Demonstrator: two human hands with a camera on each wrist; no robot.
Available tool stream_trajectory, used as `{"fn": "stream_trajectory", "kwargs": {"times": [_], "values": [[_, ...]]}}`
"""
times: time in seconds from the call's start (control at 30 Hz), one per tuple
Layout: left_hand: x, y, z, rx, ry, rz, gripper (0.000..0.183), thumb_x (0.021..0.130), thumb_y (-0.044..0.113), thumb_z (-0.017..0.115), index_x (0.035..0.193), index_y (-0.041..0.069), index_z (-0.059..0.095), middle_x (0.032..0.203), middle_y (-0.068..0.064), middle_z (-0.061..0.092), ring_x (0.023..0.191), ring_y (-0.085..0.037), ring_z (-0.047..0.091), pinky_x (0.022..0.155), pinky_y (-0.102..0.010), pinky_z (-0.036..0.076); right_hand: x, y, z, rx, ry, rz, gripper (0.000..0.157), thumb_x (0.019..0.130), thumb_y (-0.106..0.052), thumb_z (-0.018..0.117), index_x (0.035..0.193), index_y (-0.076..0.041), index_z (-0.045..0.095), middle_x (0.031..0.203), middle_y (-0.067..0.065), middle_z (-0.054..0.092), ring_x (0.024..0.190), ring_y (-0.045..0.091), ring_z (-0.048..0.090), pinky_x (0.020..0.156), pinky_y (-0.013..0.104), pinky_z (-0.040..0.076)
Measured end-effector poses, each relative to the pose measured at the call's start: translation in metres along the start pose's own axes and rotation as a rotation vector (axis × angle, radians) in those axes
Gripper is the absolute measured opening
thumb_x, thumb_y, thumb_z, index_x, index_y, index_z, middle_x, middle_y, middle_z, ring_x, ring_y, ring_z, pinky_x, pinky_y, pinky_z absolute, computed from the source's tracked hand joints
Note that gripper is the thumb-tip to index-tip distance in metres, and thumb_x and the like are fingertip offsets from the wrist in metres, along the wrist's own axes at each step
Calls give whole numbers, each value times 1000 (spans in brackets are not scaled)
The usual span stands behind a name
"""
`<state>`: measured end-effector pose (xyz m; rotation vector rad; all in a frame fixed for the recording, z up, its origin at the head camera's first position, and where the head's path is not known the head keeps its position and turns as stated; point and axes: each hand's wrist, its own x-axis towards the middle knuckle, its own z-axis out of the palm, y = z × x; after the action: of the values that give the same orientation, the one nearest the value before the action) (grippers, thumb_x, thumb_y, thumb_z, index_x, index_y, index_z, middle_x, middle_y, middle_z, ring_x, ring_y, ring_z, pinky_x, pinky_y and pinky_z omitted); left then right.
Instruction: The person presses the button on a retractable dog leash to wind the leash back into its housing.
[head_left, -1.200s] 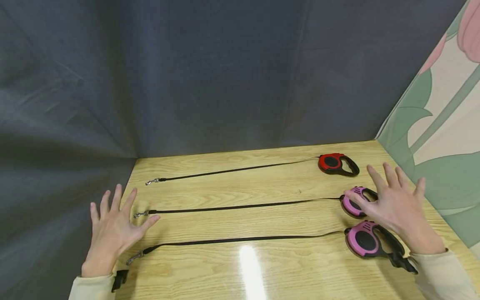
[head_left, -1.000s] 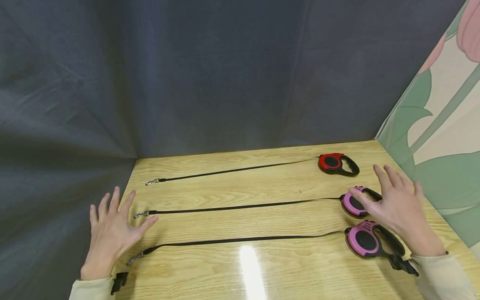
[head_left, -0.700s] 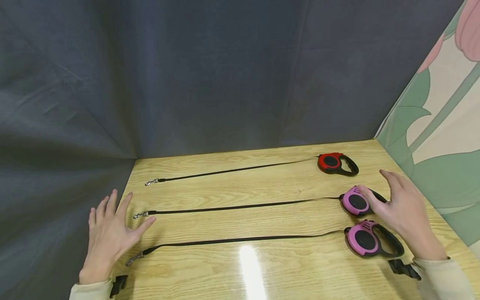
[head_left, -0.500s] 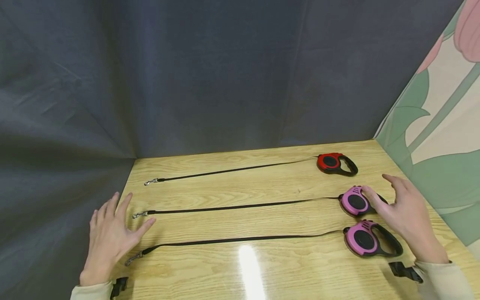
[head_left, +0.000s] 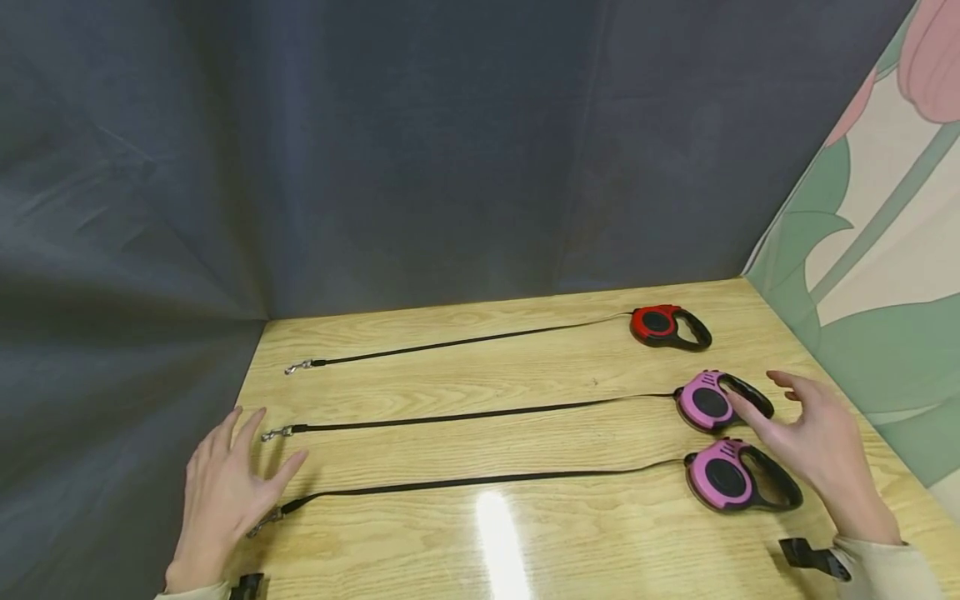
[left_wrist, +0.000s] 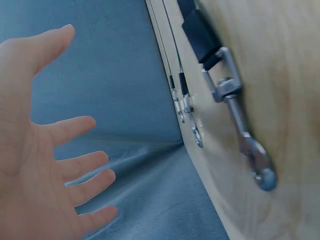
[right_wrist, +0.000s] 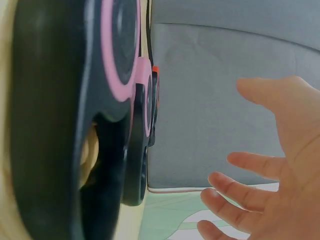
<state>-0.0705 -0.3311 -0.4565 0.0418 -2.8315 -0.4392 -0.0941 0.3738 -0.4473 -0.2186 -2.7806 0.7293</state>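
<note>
Three retractable dog leashes lie stretched side by side across the table. The red leash [head_left: 656, 323] is at the back, a pink leash [head_left: 707, 402] in the middle, and another pink leash [head_left: 723, 479] in front. Their black straps run left to metal snap hooks. My left hand [head_left: 225, 492], fingers spread, hovers beside the front snap hook [left_wrist: 229, 87], partly covering it in the head view; the middle snap hook [head_left: 277, 432] is just beyond. Over the two pink handles hangs my right hand [head_left: 821, 442], fingers loosely bent and apart from the front handle [right_wrist: 50, 125]. Neither hand holds anything.
A wooden table [head_left: 390, 550] carries the leashes. Dark cloth [head_left: 450, 150] rises behind it and along the left side. On the right stands a flower-patterned panel [head_left: 892, 242]. A black strap piece [head_left: 813, 558] shows at the right wrist.
Both hands have come lower and nearer to the person. The right hand's fingers bend more, and it uncovers more of the middle pink leash. No leash has been picked up.
</note>
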Motion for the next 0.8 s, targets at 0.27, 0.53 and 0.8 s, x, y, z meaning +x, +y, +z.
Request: {"fn": "stream_trajectory", "kwargs": {"times": [0.27,0.53,0.8], "values": [[-6,-5,6,-17,-26,-29,89,90,63,76,153,5,51,162,-35,38,136,-66,38,102,-79,30,-4,7,4,9,-29,28,81,96,-52,74,146,9,55,138,39,59,118,58,55,86,66,41],[-9,-8,12,-15,-8,-20,87,88,61,79,150,5,55,157,-33,45,133,-63,44,97,-77,37,-7,11,9,-1,-35,37,75,98,-50,73,143,8,57,135,38,61,113,57,59,81,62,43],[-13,-7,14,-2,-95,-69,89,91,65,75,153,5,51,159,-34,41,137,-62,39,96,-79,37,-6,15,12,-26,-79,56,80,98,-51,71,145,11,52,131,41,61,113,58,58,82,65,44]]}}
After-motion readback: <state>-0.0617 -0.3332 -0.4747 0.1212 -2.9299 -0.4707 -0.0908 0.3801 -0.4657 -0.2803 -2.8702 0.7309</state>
